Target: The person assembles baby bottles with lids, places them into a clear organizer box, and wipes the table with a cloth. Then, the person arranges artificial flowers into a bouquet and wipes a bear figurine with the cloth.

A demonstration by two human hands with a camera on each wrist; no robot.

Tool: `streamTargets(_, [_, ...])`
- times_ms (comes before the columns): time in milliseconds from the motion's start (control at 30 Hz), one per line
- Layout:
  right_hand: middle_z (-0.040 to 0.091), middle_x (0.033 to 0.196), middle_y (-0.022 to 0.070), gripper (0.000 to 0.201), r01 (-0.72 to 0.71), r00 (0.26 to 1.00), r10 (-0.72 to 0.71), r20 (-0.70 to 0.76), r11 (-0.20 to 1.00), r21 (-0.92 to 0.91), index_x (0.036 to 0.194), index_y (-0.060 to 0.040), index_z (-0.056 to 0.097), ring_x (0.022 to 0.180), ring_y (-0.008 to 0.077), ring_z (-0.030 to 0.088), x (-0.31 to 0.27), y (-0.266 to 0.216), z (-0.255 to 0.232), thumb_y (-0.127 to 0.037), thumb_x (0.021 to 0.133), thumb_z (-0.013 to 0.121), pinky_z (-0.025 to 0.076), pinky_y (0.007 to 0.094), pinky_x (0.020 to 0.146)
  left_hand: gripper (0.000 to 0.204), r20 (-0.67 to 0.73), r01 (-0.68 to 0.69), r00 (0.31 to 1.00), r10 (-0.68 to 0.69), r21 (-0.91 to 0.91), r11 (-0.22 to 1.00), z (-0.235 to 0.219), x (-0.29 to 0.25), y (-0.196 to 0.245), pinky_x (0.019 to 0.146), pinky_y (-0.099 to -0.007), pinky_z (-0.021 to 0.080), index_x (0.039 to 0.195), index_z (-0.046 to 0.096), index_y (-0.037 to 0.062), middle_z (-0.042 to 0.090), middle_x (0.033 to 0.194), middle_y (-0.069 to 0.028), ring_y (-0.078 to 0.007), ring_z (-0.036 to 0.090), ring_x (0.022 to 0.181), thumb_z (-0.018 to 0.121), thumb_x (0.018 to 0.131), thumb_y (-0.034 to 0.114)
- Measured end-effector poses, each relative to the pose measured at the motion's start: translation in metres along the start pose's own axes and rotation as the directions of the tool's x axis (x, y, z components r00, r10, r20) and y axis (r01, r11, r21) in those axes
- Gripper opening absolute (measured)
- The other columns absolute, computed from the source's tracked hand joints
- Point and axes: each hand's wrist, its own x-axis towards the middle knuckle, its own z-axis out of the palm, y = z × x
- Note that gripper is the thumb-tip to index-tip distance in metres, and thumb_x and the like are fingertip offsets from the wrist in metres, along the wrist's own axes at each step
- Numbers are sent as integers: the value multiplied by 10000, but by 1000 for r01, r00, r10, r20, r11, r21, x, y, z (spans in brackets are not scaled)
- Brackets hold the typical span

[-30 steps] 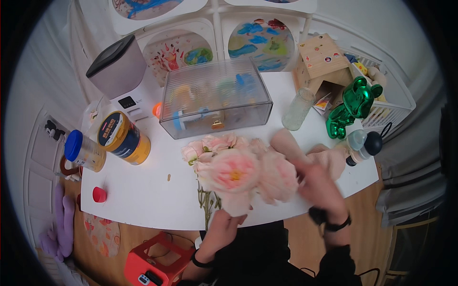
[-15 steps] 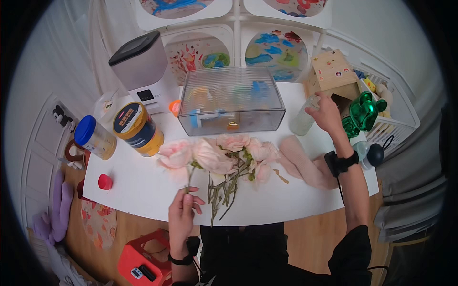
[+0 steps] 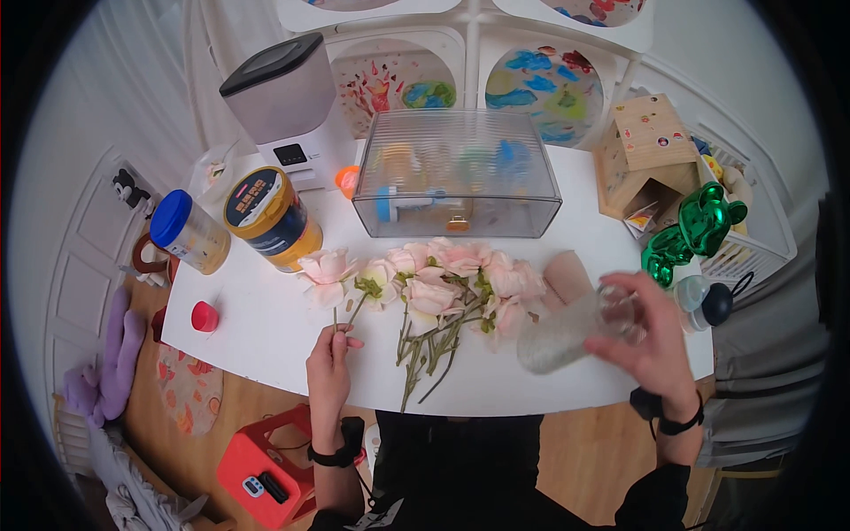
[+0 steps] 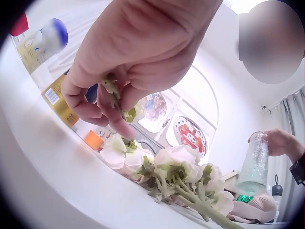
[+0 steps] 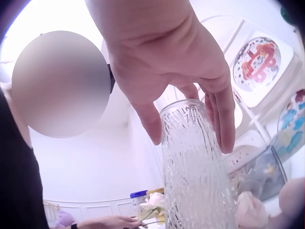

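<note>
In the head view my left hand (image 3: 329, 376) pinches a rose stem between thumb and fingers, at the table's front left. Above it are pale pink blooms (image 3: 326, 273). The left wrist view shows the green stem (image 4: 112, 88) between the fingertips. My right hand (image 3: 653, 341) grips a clear textured glass vase (image 3: 558, 341) near its mouth, thumb on one side and fingers on the other. The vase (image 5: 190, 162) is tilted in the head view, base toward the roses. A loose bunch of pink roses (image 3: 434, 292) lies mid-table, stems (image 3: 425, 354) pointing forward.
A pinkish cloth (image 3: 565, 276) lies behind the vase. Farther back stand a clear lidded box (image 3: 456, 190), a yellow tub (image 3: 274, 221), a blue-lidded jar (image 3: 190, 232), a wooden house (image 3: 646, 150) and a green bear figure (image 3: 695, 234). A red cup (image 3: 204, 316) sits at left.
My right hand went from the roses to the vase at the back, took hold of it and brought it forward, tilting it. My left hand keeps hold of a stem, now left of the bunch.
</note>
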Motion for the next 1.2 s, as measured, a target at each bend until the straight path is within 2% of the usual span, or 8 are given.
streamTargets(300, [543, 950, 108, 565, 184, 979, -166, 120, 970, -160, 1184, -80, 606, 827, 286, 584, -16, 20, 32, -163, 683, 853, 491, 354, 691, 294, 21, 171, 984, -178, 178, 969, -6, 7, 11, 863, -287, 463, 1138, 603, -6, 716, 905, -87, -144, 607, 858, 440, 1051, 222])
streamTargets(400, [537, 952, 109, 572, 194, 977, -177, 122, 970, -147, 1192, -82, 601, 825, 285, 588, -8, 24, 36, -170, 686, 852, 496, 363, 693, 273, -41, -9, 999, 18, 196, 981, -9, 6, 2, 697, -298, 467, 1118, 610, -4, 724, 921, -109, -159, 545, 695, 453, 1040, 205])
streamTargets(500, [530, 951, 110, 578, 204, 973, -182, 141, 964, -167, 1201, -89, 596, 813, 279, 598, -3, 28, 38, -178, 689, 849, 505, 367, 695, 283, -115, 28, 993, 7, 300, 953, -12, 5, 16, 810, -305, 474, 1108, 605, -10, 702, 958, -120, -170, 574, 794, 447, 1047, 217])
streamTargets(567, [527, 950, 110, 580, 207, 972, -178, 155, 959, -192, 1205, -94, 594, 804, 277, 602, 0, 30, 39, -184, 692, 848, 510, 367, 694, 290, -199, -57, 978, 66, 52, 997, -12, 8, 26, 880, -299, 439, 1084, 616, -8, 660, 966, -95, -159, 560, 888, 440, 1052, 221])
streamTargets(767, [560, 934, 114, 570, 133, 983, -108, 149, 976, -170, 1145, -73, 620, 831, 278, 617, 2, 23, 45, -180, 644, 870, 511, 359, 703, 277, 147, 36, 989, 10, -305, 952, 1, 13, 107, 873, -257, 418, 1104, 644, -6, 618, 973, -32, -98, 527, 917, 456, 1046, 189])
streamTargets(900, [540, 946, 112, 585, 105, 984, -80, 157, 982, -157, 1143, -78, 618, 826, 281, 610, 2, 25, 47, -175, 628, 879, 514, 359, 706, 154, 515, 72, 852, 94, -294, 953, 38, 18, 143, 761, -245, 462, 1072, 678, 0, 688, 982, -50, -108, 577, 815, 606, 944, 46])
streamTargets(1067, [519, 975, 96, 572, 120, 983, -93, 159, 978, -171, 1203, -118, 585, 778, 271, 615, -3, 25, 53, -249, 711, 847, 531, 372, 659, 169, 466, -113, 839, 282, -358, 927, 80, 7, 160, 728, -300, 529, 1028, 676, 5, 731, 928, -82, -182, 696, 826, 707, 867, 47])
streamTargets(1200, [548, 1048, 114, 557, 122, 986, -106, 126, 984, -131, 1209, -98, 576, 865, 311, 631, -4, 19, 49, -224, 735, 839, 529, 383, 743, 83, 516, -98, 819, 251, -305, 947, 92, -6, 187, 813, -289, 527, 962, 632, 9, 740, 892, -68, -166, 697, 891, 677, 893, 16])
